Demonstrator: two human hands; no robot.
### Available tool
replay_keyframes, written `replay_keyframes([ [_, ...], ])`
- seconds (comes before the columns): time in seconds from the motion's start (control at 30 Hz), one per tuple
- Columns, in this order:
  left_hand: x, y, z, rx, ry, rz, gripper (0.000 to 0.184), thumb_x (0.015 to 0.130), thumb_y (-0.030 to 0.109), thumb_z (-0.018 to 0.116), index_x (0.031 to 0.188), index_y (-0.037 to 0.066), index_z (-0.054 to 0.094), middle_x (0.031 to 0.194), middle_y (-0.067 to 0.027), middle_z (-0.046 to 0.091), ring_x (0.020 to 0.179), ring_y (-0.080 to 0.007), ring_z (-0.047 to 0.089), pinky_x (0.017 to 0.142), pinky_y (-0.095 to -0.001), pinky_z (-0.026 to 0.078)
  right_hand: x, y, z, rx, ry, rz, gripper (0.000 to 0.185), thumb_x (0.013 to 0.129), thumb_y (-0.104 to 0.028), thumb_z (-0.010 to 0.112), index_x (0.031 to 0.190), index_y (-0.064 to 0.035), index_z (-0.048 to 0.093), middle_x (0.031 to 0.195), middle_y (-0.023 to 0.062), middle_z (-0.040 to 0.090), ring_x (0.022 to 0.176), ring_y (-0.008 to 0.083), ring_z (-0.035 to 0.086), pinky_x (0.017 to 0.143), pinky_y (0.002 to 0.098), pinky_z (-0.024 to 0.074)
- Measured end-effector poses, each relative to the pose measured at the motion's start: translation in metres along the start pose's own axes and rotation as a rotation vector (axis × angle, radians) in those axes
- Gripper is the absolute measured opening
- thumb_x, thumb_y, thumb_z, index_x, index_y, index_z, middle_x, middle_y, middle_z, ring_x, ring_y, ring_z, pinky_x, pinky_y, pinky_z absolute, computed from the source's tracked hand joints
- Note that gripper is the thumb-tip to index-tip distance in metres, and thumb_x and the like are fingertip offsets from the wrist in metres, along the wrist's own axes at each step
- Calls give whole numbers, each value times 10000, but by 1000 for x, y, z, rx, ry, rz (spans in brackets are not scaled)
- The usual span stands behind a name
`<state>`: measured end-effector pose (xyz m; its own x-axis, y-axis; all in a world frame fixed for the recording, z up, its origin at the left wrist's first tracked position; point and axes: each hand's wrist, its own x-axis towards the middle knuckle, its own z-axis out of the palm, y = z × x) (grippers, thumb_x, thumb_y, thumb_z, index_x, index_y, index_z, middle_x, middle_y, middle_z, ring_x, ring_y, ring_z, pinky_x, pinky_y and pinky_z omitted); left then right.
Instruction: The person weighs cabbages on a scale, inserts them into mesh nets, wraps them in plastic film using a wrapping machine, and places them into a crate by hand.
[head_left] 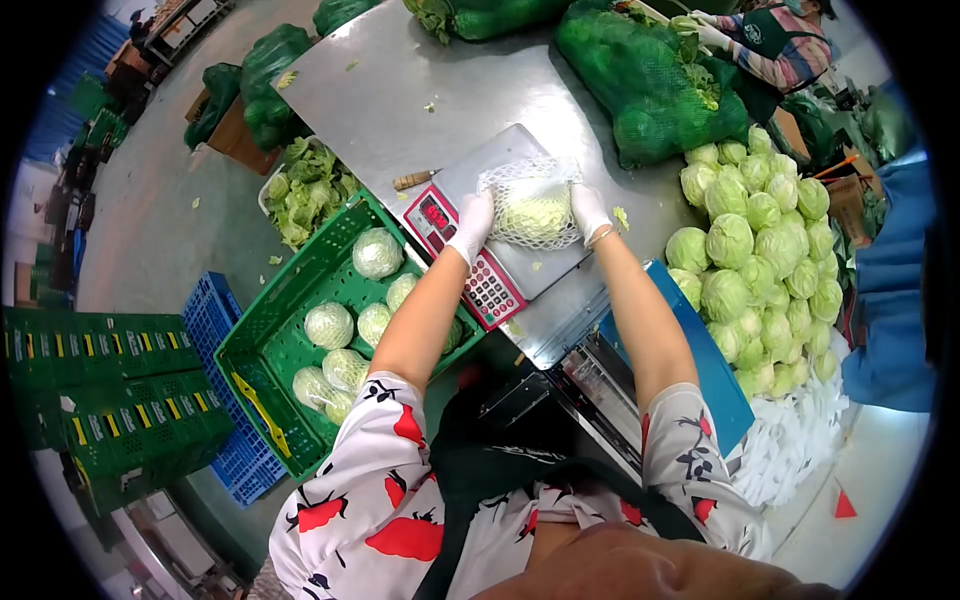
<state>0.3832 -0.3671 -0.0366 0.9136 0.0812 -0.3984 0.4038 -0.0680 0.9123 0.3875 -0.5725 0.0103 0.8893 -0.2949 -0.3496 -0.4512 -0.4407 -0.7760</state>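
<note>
A pale green cabbage (535, 217) in a white foam net sleeve (531, 172) is held over the metal pan of a digital scale (492, 292). My left hand (475, 222), in a white glove, is closed on the net's left side, beside the scale's red display. On the right side my gloved right hand (589, 211) grips the net as well. The net is stretched between both hands; my fingertips are partly hidden by it. Whether the cabbage rests on the pan I cannot tell. A wooden-handled tool (414, 180) lies by the scale's left edge.
A green crate (290, 282) at left holds several netted cabbages. Bare cabbages (760, 250) are piled at right. A green mesh sack (650, 90) lies on the steel table (390, 80). A blue panel (700, 360) stands near my right arm. Another person (775, 50) works at upper right.
</note>
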Motion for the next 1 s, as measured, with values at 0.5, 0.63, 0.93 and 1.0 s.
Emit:
replay_keyframes([
  [0.5, -169, 17, 30, -951, -864, -467, 408, 971, 216, 447, 1231, -65, 590, 1189, -185, 666, 1083, -270, 654, 956, -382, 530, -161, 62, -114, 1029, -757, 163, 419, 971, -255, 605, 1269, 40, 600, 1182, 106, 678, 1053, 185, 658, 931, 310, 505],
  [0.63, -192, 50, 71, -870, -868, -422, 361, 936, 174, 479, 1175, -64, 609, 1145, -169, 676, 1036, -272, 663, 924, -377, 534, -216, 100, -161, 1068, -334, 133, 533, 1011, -306, 540, 1414, 30, 445, 1408, 158, 517, 1216, 242, 559, 1003, 411, 470],
  [0.93, -230, 42, 253, -458, -1043, -112, 511, 816, 37, 580, 1312, -41, 481, 1255, -183, 601, 1142, -249, 595, 1011, -340, 446, -322, 170, -189, 882, 568, -263, 739, 788, -136, 800, 1398, 28, 417, 1307, 126, 546, 1197, 208, 529, 1030, 358, 443],
  [1.0, -262, 27, 258, -106, -760, 305, 511, 891, 148, 630, 1342, -34, 475, 1323, -220, 549, 1227, -250, 548, 1049, -352, 428, -338, 186, -184, 489, 827, -298, 834, 731, -167, 851, 1403, 27, 398, 1319, 145, 513, 1213, 234, 517, 1031, 369, 444],
])
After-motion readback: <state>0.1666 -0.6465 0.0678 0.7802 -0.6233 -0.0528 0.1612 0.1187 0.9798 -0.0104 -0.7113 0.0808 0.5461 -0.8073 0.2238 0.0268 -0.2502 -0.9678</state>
